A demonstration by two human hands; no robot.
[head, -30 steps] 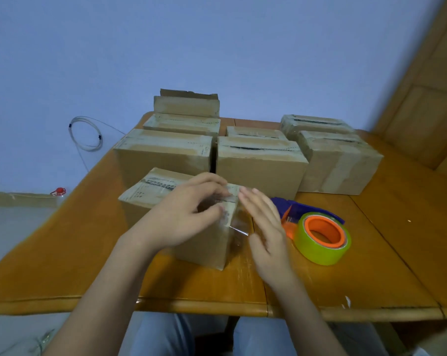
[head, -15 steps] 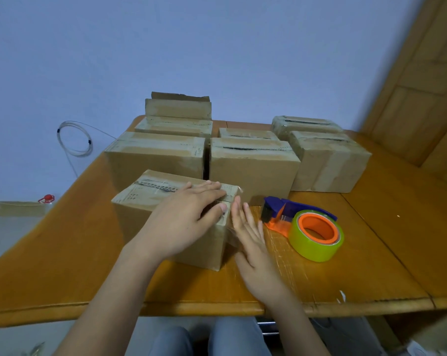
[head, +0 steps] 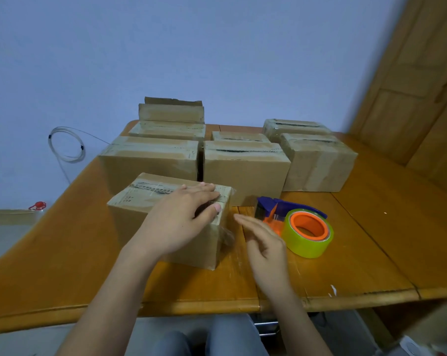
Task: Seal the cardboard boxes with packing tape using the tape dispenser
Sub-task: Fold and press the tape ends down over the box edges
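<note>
Your wooden table (head: pixel 371 253) carries a cluster of taped boxes (head: pixel 245 170) at the back. A smaller box (head: pixel 140 217) sits alone in front of them, near your edge. Your left hand (head: pixel 176 222) lies flat on its top, fingers straight, with the thumb pressing the tape on its right end. Your right hand (head: pixel 266 242) is open with fingers extended, holding nothing, between that box and the dispenser (head: pixel 286 204). The dispenser lies on its side on the table, just right of the box.

Brown cardboard boxes (head: pixel 245 168), blue-orange tape dispenser (head: pixel 281 210), yellow-green tape roll (head: pixel 308 240), orange-brown table (head: pixel 371 240).
</note>
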